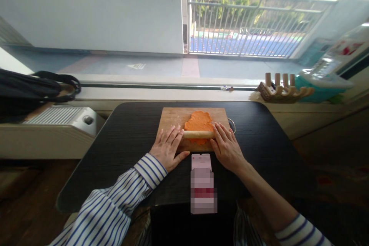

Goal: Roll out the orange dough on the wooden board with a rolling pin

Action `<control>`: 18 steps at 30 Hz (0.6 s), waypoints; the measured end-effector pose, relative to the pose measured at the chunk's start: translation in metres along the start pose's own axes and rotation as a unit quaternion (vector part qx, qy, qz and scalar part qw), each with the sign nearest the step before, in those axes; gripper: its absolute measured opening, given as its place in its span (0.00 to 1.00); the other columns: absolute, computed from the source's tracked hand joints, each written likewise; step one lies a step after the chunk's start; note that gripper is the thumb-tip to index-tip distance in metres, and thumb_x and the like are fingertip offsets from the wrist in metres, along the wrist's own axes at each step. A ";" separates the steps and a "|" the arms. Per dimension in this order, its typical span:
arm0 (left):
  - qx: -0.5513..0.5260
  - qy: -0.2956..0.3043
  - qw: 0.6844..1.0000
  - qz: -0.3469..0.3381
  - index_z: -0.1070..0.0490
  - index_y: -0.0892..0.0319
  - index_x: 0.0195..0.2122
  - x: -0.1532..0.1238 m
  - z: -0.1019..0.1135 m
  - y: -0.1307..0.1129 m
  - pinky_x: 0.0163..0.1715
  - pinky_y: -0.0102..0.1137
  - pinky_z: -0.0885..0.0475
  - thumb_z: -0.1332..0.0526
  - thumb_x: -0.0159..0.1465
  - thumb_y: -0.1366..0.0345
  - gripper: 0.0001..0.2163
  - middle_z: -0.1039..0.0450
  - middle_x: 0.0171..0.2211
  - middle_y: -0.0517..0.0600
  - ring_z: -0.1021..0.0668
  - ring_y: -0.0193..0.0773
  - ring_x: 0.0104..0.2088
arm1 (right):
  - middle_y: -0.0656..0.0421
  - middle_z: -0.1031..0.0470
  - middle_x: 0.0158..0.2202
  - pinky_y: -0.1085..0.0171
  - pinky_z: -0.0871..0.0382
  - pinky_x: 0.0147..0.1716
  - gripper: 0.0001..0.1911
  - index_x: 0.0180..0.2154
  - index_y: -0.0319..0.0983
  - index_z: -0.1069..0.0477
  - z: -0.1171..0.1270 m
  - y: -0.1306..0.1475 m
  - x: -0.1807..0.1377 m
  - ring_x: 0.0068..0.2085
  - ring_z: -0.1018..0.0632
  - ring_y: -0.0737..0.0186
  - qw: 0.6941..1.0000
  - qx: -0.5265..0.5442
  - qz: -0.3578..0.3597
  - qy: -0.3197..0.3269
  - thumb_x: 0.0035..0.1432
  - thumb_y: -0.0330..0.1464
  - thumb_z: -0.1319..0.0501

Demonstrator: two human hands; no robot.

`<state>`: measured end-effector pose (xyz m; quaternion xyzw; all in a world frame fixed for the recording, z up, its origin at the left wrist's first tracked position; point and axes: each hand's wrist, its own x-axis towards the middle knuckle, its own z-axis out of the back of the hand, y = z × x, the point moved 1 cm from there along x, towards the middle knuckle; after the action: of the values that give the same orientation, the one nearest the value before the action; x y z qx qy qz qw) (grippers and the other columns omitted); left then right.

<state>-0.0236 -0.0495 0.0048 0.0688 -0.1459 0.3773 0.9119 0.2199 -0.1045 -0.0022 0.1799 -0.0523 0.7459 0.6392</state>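
Observation:
A wooden rolling pin [198, 134] lies across a flattened sheet of orange dough [199, 120] on a wooden cutting board [173, 117]. My left hand [168, 147] rests flat over the pin's left end, fingers stretched out and thumb spread toward the near edge of the board. Over its right end lies my right hand [227, 146], palm down with the fingers extended. Both ends of the pin are hidden under the hands. Most of the dough shows beyond the pin, and a smaller part shows on the near side.
The board sits on a black table [132, 123], its metal handle [232, 125] at the right. A phone [201, 161] with a partly blurred screen lies below the board. On the window ledge are a wooden rack [281, 90], a turquoise container [319, 84] and a black bag [23, 92].

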 end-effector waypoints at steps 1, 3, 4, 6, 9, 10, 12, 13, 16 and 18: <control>0.002 -0.005 1.000 -0.004 0.42 0.66 0.62 -0.001 0.001 -0.001 0.60 0.52 0.46 0.55 0.66 0.44 0.33 0.40 0.62 0.62 0.38 0.53 0.62 | 0.51 0.45 0.65 0.48 0.52 0.63 0.27 0.65 0.34 0.48 0.000 0.000 -0.002 0.66 0.45 0.53 1.000 0.000 0.002 -0.003 0.68 0.37 0.56; 0.006 -0.016 1.000 -0.011 0.40 0.66 0.61 -0.003 0.002 -0.001 0.60 0.52 0.45 0.55 0.66 0.46 0.31 0.38 0.61 0.62 0.36 0.54 0.61 | 0.51 0.44 0.65 0.48 0.52 0.63 0.27 0.64 0.34 0.47 0.000 0.001 -0.005 0.66 0.45 0.53 1.000 -0.002 0.005 -0.006 0.68 0.37 0.56; 0.007 -0.022 1.000 -0.013 0.39 0.66 0.61 -0.003 0.002 -0.001 0.59 0.52 0.44 0.55 0.67 0.47 0.30 0.37 0.60 0.62 0.35 0.53 0.61 | 0.51 0.44 0.65 0.49 0.52 0.63 0.27 0.64 0.33 0.47 0.001 0.002 -0.006 0.66 0.45 0.54 1.000 -0.003 0.007 -0.007 0.68 0.36 0.56; 0.007 -0.034 0.999 -0.018 0.36 0.64 0.59 -0.001 0.003 0.000 0.58 0.51 0.43 0.54 0.68 0.51 0.26 0.34 0.58 0.61 0.32 0.52 0.59 | 0.51 0.43 0.65 0.49 0.51 0.63 0.26 0.63 0.32 0.46 0.002 0.002 -0.007 0.66 0.45 0.54 1.000 -0.005 0.009 -0.005 0.68 0.35 0.56; -0.001 -0.047 0.999 -0.017 0.32 0.61 0.55 0.004 0.003 0.005 0.57 0.50 0.41 0.54 0.69 0.55 0.22 0.28 0.54 0.58 0.27 0.48 0.54 | 0.51 0.41 0.64 0.49 0.50 0.63 0.25 0.62 0.32 0.43 0.004 0.001 -0.007 0.65 0.42 0.54 1.000 -0.006 0.014 0.003 0.67 0.33 0.55; -0.003 -0.050 0.999 -0.013 0.32 0.61 0.55 0.006 0.003 0.006 0.57 0.50 0.40 0.54 0.70 0.56 0.21 0.27 0.52 0.57 0.26 0.48 0.52 | 0.51 0.41 0.64 0.49 0.50 0.62 0.24 0.62 0.32 0.42 0.005 0.000 -0.007 0.64 0.41 0.55 1.000 -0.005 0.016 0.007 0.67 0.32 0.55; -0.006 -0.051 0.999 -0.002 0.31 0.61 0.55 0.011 0.002 0.009 0.56 0.50 0.39 0.54 0.70 0.57 0.21 0.25 0.50 0.58 0.24 0.48 0.50 | 0.51 0.38 0.62 0.49 0.49 0.62 0.23 0.61 0.34 0.40 0.008 -0.002 -0.005 0.63 0.38 0.55 1.000 0.001 0.021 0.016 0.67 0.31 0.54; -0.005 -0.049 0.999 0.002 0.31 0.62 0.55 0.013 0.002 0.011 0.56 0.51 0.38 0.54 0.69 0.57 0.21 0.25 0.50 0.58 0.24 0.48 0.49 | 0.51 0.37 0.62 0.49 0.49 0.62 0.22 0.60 0.34 0.39 0.009 -0.004 -0.004 0.62 0.37 0.56 0.999 0.006 0.025 0.019 0.67 0.31 0.54; -0.008 -0.033 0.999 0.006 0.30 0.60 0.53 0.018 0.002 0.013 0.56 0.53 0.39 0.51 0.68 0.59 0.19 0.26 0.51 0.58 0.25 0.50 0.50 | 0.51 0.32 0.58 0.48 0.48 0.62 0.20 0.58 0.37 0.36 0.014 -0.009 0.000 0.59 0.32 0.57 0.999 0.025 0.041 0.020 0.67 0.31 0.52; -0.013 -0.022 1.000 0.005 0.28 0.58 0.51 0.020 0.004 0.014 0.57 0.53 0.40 0.49 0.67 0.61 0.16 0.24 0.49 0.57 0.24 0.49 0.50 | 0.51 0.29 0.56 0.48 0.48 0.62 0.18 0.56 0.38 0.34 0.018 -0.012 0.002 0.57 0.30 0.58 0.998 0.037 0.056 0.019 0.66 0.31 0.51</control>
<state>-0.0206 -0.0267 0.0150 0.0642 -0.1712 0.3783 0.9075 0.2350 -0.1062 0.0132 0.1859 -0.0224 0.7850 0.5905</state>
